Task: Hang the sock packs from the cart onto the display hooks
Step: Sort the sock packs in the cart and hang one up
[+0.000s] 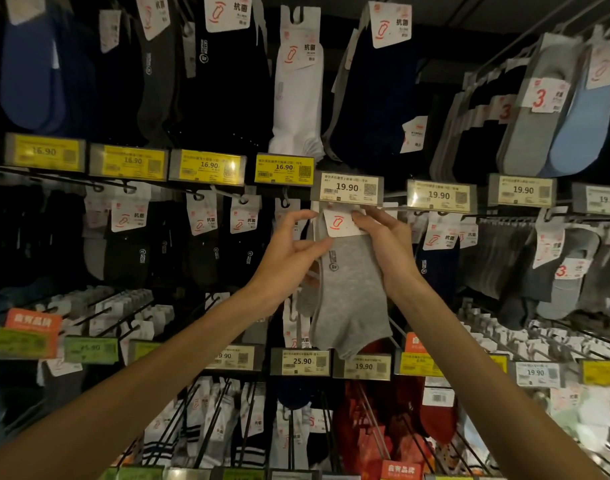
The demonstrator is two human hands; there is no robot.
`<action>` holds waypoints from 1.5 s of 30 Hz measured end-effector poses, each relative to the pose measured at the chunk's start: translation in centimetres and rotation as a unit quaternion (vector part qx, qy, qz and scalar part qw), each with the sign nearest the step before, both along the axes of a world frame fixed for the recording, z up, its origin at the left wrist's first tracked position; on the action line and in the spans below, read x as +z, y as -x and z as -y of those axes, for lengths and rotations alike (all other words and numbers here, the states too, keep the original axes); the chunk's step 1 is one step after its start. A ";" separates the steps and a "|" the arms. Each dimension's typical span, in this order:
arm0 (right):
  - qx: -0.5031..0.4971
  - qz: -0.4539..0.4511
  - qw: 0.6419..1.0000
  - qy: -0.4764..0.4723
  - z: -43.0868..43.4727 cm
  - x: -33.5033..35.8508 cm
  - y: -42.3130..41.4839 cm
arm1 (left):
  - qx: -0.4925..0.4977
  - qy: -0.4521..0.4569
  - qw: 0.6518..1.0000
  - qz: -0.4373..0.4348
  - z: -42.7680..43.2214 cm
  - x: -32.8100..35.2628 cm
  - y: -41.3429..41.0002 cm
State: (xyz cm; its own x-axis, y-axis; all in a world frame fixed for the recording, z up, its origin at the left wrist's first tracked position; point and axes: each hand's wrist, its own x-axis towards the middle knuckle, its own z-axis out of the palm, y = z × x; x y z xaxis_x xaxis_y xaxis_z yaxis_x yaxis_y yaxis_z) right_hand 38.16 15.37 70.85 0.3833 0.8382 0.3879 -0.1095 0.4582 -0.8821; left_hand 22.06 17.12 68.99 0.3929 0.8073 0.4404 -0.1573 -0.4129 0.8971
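Note:
A grey sock pack (352,292) with a white card header (339,224) hangs in the middle of the display, its top right under a 19.90 price tag (346,189). My left hand (289,251) holds the pack's left edge, thumb on the grey fabric and fingers curled above. On the other side, my right hand (390,244) pinches the right end of the card header. The hook behind the tag is hidden by the card and my fingers. The cart is out of view.
Rows of hooks carry dark, white, blue and grey sock packs all around, with yellow 16.90 tags (284,169) to the left and more 19.90 tags (442,195) to the right. Lower rows hold striped white and red packs (372,431) on long prongs that stick out toward me.

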 end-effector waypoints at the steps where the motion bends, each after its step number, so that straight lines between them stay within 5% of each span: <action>1: -0.012 0.020 1.000 -0.005 -0.3 -0.2 -0.1 | 0.004 0.004 1.000 -0.015 -0.3 -0.2 0.1; 13: -0.189 0.273 0.943 -0.021 -9.0 -2.8 -1.8 | 0.090 -0.005 0.974 -0.210 -5.3 -1.8 -1.2; 17: -0.306 0.367 0.878 -0.023 -10.9 -3.8 -1.2 | 0.104 -0.011 0.966 -0.234 -6.0 -2.0 -2.0; 21: -0.400 0.507 0.759 -0.087 -10.8 -6.9 -0.1 | 0.109 -0.082 0.957 -0.257 -6.6 -2.2 -2.3; 24: -0.355 0.629 0.690 -0.048 -11.6 -8.6 -0.7 | 0.111 -0.175 0.931 -0.299 -7.6 -1.7 -2.9; 27: -0.318 0.675 0.666 -0.017 -13.3 -8.4 -1.9 | 0.111 -0.230 0.900 -0.353 -9.5 -1.0 -4.2; 37: -0.125 0.756 0.609 0.204 -18.3 -4.2 -4.8 | 0.130 -0.200 0.826 -0.511 -15.3 -1.0 -8.0; 41: -0.119 0.772 0.575 0.245 -20.6 -3.8 -5.4 | 0.119 -0.186 0.772 -0.596 -17.6 -0.8 -8.9; 45: -0.129 0.771 0.567 0.259 -22.4 -4.1 -5.5 | 0.118 -0.164 0.770 -0.605 -18.8 -1.2 -8.9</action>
State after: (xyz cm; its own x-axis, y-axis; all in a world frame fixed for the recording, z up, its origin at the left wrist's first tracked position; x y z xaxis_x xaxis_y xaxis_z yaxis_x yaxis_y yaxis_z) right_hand 43.62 37.74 66.72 0.0584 0.9861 0.1555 0.9871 -0.0803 0.1387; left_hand 30.97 35.88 67.81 0.5355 0.8423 0.0622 0.8261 -0.5377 0.1685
